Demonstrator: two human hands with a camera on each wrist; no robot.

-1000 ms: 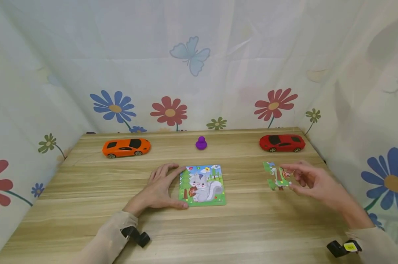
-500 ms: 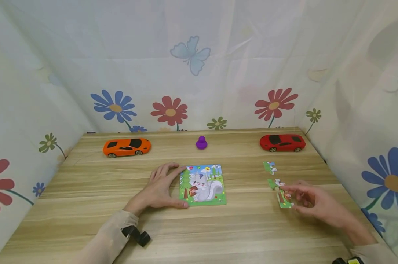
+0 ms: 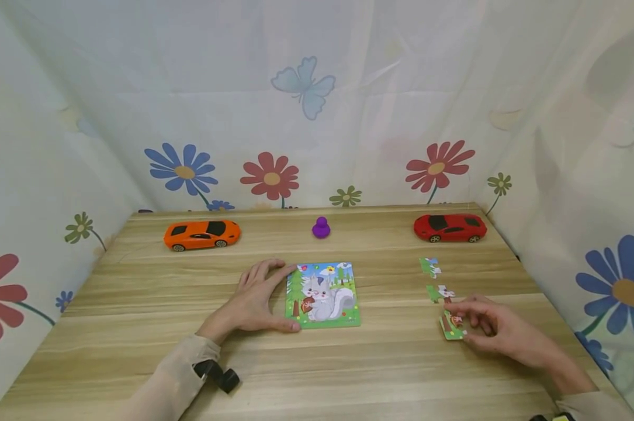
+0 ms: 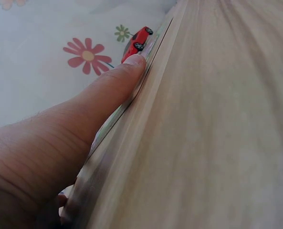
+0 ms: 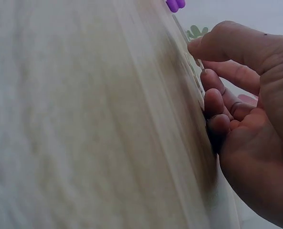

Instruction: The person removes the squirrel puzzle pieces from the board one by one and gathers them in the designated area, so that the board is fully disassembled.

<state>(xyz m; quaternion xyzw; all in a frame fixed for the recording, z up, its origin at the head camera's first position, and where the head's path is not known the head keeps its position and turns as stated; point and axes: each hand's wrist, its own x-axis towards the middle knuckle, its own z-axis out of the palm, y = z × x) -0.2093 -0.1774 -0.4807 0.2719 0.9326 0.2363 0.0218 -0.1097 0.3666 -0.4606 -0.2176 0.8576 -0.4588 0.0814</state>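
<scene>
Near the middle of the wood-grain tabletop [image 3: 317, 374], a square squirrel picture panel [image 3: 324, 298] lies flat, face up. The left hand [image 3: 253, 301] is positioned along the panel's left side. Its index fingertip touches the upper left corner and its thumb touches the lower left corner; index finger and thumb are spread well apart. In the left wrist view, the thumb lies extended along the panel's near edge.

The right hand [image 3: 498, 330] is located to the right of the panel, well apart from it. Its index finger and thumb grip a green puzzle piece [image 3: 450, 328] by the right side; the remaining fingers are curled. Whether this piece touches the tabletop cannot be determined. Just beyond it lies a second piece [image 3: 439, 293]; a third piece [image 3: 429, 267] lies farther back, separate from the second.

Along the rear of the tabletop, from left to right, stand an orange toy car [image 3: 201, 235], a purple figure [image 3: 321, 228] and a red toy car [image 3: 450, 228]. Behind them hangs a flower-printed curtain [image 3: 211, 99].
</scene>
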